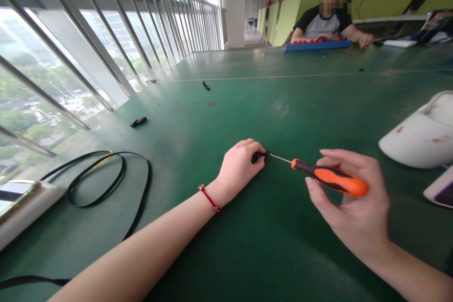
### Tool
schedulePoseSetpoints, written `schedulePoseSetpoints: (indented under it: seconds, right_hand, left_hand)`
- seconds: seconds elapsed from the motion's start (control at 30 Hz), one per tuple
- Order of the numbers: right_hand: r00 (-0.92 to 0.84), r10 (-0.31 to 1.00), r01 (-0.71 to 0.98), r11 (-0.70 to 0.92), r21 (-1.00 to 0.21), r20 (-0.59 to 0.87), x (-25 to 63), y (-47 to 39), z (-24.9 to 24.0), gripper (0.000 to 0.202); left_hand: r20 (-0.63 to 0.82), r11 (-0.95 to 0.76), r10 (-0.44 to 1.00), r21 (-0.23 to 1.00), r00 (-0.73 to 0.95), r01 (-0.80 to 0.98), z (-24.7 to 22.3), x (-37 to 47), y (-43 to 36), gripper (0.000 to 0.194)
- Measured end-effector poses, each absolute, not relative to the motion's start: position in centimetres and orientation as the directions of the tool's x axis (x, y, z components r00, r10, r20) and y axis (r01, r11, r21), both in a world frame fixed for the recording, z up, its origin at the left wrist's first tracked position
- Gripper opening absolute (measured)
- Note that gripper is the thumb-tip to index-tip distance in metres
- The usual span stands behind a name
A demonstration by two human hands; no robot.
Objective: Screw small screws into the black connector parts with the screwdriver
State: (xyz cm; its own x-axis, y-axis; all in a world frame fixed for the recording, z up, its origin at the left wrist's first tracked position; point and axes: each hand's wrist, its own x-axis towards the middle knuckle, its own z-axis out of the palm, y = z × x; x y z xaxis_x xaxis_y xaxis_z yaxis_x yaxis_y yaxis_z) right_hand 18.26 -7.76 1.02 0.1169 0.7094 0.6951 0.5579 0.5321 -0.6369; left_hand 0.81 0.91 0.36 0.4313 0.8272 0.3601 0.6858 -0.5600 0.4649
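Observation:
My left hand (240, 167), with a red cord bracelet at the wrist, rests on the green table and is closed around a small black part (257, 156). Most of that part is hidden by the fingers. An orange and black screwdriver (327, 176) lies nearly level in my right hand (361, 198). Its handle end is against the palm, while the thumb and index finger stand a little off the grip. The thin metal shaft points left, and its tip meets the black part at my left fingertips.
Black cable (150, 179) loops at left beside a white device (28, 207). Small black pieces (138, 121) lie farther back. At right are a white rounded object (421, 132) and a phone-like item (440, 191). Across the table (247, 99) a person (323, 21) sits behind a blue tray (318, 46).

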Motion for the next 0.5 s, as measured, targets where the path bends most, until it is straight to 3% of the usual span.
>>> schedulePoseSetpoints:
  seconds: [0.07,0.23,0.4,0.5]
  right_hand:
    - [0.087,0.723,0.570,0.528,-0.629,0.685,18.30,-7.73,1.05,0.044]
    - [0.030,0.767,0.661,0.466,-0.588,0.641,18.39,-7.92,1.04,0.027]
    - [0.107,0.725,0.545,0.530,-0.650,0.681,18.28,-7.73,0.87,0.047]
    - [0.019,0.802,0.601,0.468,-0.648,0.597,18.36,-7.87,0.88,0.028]
  left_hand:
    - [0.360,-0.562,0.826,0.463,0.434,0.686,0.37,0.82,0.93,0.013]
    - [0.363,-0.564,0.824,0.465,0.434,0.682,0.33,0.77,0.99,0.013]
    - [0.360,-0.562,0.826,0.470,0.434,0.680,0.29,0.72,1.04,0.013]
    - [0.359,-0.565,0.824,0.471,0.437,0.678,0.23,0.71,1.03,0.013]
